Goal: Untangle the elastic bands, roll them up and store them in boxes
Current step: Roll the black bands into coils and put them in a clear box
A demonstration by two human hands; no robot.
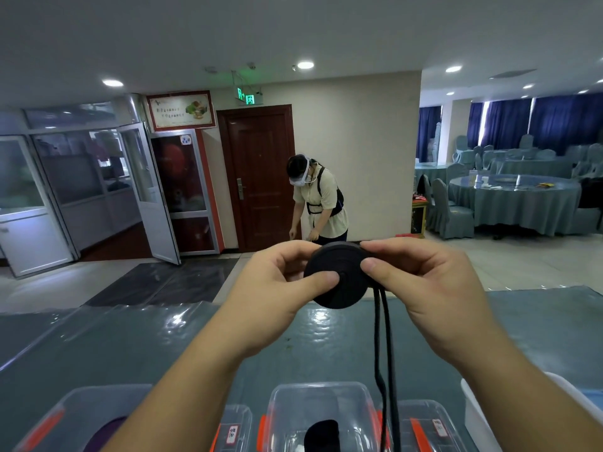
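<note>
A flat black roll of elastic band (339, 282) is held up at chest height above the table. My left hand (287, 285) pinches its left side, thumb pressed near the centre. Gripping its upper right edge is my right hand (421, 282). Two loose black strands (385, 360) hang from the roll down past the bottom of the view. Below stands a clear plastic box (321, 415) with orange clips and something black inside. Another clear box (65, 419) at the lower left holds something purple.
The table (130, 347) has a shiny blue-grey cover. A third clear box (434, 422) and a white container (483, 406) stand at the lower right. A person (319, 203) bends over beyond the table, near a brown door. Round tables with chairs fill the right.
</note>
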